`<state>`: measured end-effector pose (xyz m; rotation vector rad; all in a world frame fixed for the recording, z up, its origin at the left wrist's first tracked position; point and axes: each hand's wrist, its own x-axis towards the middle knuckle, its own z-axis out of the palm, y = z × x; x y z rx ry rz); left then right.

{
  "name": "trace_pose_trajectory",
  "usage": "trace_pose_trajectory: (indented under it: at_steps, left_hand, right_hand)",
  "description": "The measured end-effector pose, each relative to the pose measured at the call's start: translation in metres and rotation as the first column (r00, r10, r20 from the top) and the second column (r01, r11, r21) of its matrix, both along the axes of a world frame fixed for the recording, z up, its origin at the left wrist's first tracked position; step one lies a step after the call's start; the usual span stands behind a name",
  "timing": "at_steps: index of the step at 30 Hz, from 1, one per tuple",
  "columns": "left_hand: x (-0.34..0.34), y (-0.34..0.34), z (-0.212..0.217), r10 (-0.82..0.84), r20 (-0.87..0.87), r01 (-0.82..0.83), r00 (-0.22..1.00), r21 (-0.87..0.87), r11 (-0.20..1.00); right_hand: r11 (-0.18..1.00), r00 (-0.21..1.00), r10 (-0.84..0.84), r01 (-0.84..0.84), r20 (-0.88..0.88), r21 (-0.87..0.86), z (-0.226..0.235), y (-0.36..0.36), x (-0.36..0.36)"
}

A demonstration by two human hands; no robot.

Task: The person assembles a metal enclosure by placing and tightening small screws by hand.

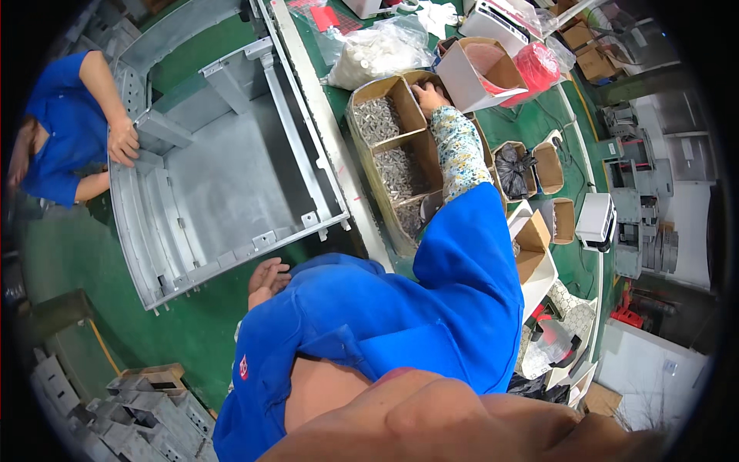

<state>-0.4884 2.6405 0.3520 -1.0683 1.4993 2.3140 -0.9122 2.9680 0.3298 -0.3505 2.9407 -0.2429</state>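
Observation:
My right hand reaches into the far right compartment of a divided cardboard box, its fingertips hidden below the rim. A patterned sleeve covers that forearm. Small metal fasteners fill the compartments beside it, and more metal pieces lie nearer to me. Low by my body, my left hand is open, fingers loosely bent and holding nothing. It is just off the near corner of a large grey metal frame, apart from it.
A co-worker's hand rests on the frame's left edge. Beyond the box lie a bag of white parts, a white carton and a red wrapped roll. Small open boxes stand on the green bench at right. Grey metal parts are stacked lower left.

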Motion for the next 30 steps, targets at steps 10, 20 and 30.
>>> trace_pose_trajectory:
  at_steps: [10,20,30]
  left_hand:
    - [0.000,-0.005,0.010,-0.025,-0.015,0.025,1.000,-0.043,0.999]
    - [0.012,-0.008,-0.025,0.053,-0.282,-0.070,0.958,-0.053,0.996]
    - [0.028,-0.009,-0.013,0.106,-0.284,-0.109,0.953,0.006,0.994]
  right_hand:
    - [0.834,0.897,0.033,0.218,0.440,-0.506,-0.103,0.006,-0.049]
    - [0.592,0.687,0.643,-0.166,0.338,-0.788,0.009,-0.279,-0.033]
    - [0.575,0.827,0.528,-0.515,-0.193,-0.636,0.097,-0.232,-0.002]
